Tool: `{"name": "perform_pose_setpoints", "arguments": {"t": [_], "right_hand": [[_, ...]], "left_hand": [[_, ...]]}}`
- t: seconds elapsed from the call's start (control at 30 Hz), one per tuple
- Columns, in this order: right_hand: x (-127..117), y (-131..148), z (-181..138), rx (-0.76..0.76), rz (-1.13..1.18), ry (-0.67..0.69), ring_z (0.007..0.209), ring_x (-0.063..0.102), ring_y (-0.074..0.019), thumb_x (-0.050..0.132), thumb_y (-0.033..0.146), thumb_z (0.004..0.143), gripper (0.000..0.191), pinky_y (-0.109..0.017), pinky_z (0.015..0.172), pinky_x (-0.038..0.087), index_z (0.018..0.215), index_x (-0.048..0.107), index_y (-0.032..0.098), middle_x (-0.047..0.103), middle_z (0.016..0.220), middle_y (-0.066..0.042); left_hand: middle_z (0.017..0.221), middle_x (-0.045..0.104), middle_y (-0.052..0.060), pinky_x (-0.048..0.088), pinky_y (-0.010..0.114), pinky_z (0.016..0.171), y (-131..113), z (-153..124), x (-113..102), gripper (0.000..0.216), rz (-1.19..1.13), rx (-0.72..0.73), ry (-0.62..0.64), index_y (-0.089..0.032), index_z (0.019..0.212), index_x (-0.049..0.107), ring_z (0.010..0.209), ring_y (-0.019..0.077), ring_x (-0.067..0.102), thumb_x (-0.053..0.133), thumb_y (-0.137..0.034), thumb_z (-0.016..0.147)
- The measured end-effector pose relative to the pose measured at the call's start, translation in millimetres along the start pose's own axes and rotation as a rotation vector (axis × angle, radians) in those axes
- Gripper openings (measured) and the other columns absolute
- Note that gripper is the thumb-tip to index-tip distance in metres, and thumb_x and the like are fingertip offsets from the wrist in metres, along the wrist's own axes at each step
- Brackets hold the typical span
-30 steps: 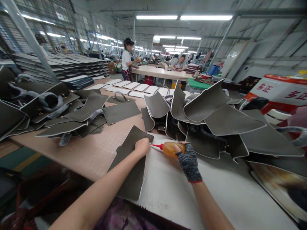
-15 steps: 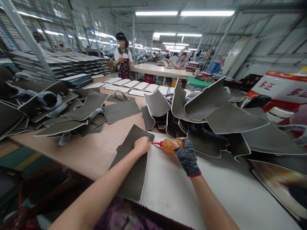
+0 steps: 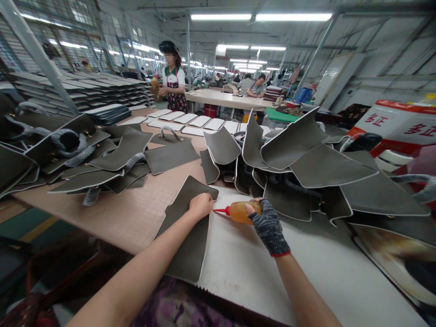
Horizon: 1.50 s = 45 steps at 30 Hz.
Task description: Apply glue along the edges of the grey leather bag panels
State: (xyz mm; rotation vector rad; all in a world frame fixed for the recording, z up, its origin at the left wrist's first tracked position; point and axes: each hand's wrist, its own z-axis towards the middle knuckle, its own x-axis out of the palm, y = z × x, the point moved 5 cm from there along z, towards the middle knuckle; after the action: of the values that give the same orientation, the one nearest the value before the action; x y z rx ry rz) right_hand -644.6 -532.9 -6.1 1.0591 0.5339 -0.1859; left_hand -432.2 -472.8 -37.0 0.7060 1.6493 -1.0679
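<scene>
A flat olive-grey bag panel (image 3: 185,245) with pale edges lies in front of me, partly over a white sheet. My left hand (image 3: 201,205) is closed at the panel's right edge near its far corner, its fingertips hidden. In my right hand (image 3: 267,223), which wears a dark knit fingerless glove, is a squeeze bottle (image 3: 240,212) of amber liquid. The bottle lies nearly level, and its red nozzle points left at the panel edge, just below my left hand.
Grey bag pieces with wrapped handles are heaped at right (image 3: 296,141) and left (image 3: 112,159). Pale-faced panels (image 3: 187,119) lie in rows farther back. A co-worker (image 3: 174,81) in an apron stands behind them. The white sheet (image 3: 245,268) covers the near table.
The nozzle has dropped slightly along the panel edge, and my right hand has shifted a little down and right. The co-worker has turned leftward.
</scene>
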Motion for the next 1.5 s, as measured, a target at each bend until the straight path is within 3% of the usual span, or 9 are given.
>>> {"name": "perform_pose_setpoints", "arguments": {"t": [0.53, 0.87, 1.23, 1.5], "right_hand": [[-16.9, 27.0, -40.6, 0.178, 0.087, 0.087, 0.074, 0.055, -0.0214, 0.052, 0.057, 0.067, 0.041, -0.036, 0.071, 0.044, 0.083, 0.05, 0.019, 0.057, 0.082, -0.007], [-23.5, 31.2, -64.1, 0.179, 0.114, 0.151, 0.073, 0.055, -0.019, 0.052, 0.048, 0.073, 0.031, -0.032, 0.069, 0.045, 0.084, 0.049, 0.019, 0.057, 0.081, -0.005], [-26.1, 23.3, -83.0, 0.182, 0.151, 0.239, 0.077, 0.054, -0.0187, 0.053, 0.045, 0.073, 0.028, -0.031, 0.074, 0.042, 0.084, 0.05, 0.02, 0.057, 0.082, -0.004], [-26.4, 1.5, -76.2, 0.306, 0.325, 0.319, 0.071, 0.052, -0.0174, 0.056, 0.044, 0.071, 0.026, -0.03, 0.068, 0.04, 0.078, 0.05, 0.019, 0.055, 0.076, -0.001]], "left_hand": [[0.093, 0.065, 0.007, 0.043, 0.024, 0.072, 1.1, 2.2, 4.5, 0.029, -0.005, 0.017, -0.016, -0.018, 0.086, 0.064, 0.085, 0.0176, 0.058, 0.038, -0.03, 0.08], [0.088, 0.065, 0.007, 0.043, 0.026, 0.069, -1.0, 0.9, 2.9, 0.027, 0.001, 0.028, -0.037, -0.018, 0.081, 0.064, 0.083, 0.019, 0.059, 0.038, -0.027, 0.078], [0.088, 0.065, 0.007, 0.043, 0.026, 0.067, -0.9, 0.9, 4.9, 0.027, -0.002, 0.024, -0.048, -0.019, 0.082, 0.064, 0.082, 0.0198, 0.059, 0.039, -0.028, 0.079], [0.088, 0.065, 0.007, 0.043, 0.024, 0.068, -1.2, -1.3, 4.4, 0.027, -0.004, 0.021, -0.063, -0.018, 0.083, 0.064, 0.083, 0.0186, 0.059, 0.039, -0.028, 0.079]]}}
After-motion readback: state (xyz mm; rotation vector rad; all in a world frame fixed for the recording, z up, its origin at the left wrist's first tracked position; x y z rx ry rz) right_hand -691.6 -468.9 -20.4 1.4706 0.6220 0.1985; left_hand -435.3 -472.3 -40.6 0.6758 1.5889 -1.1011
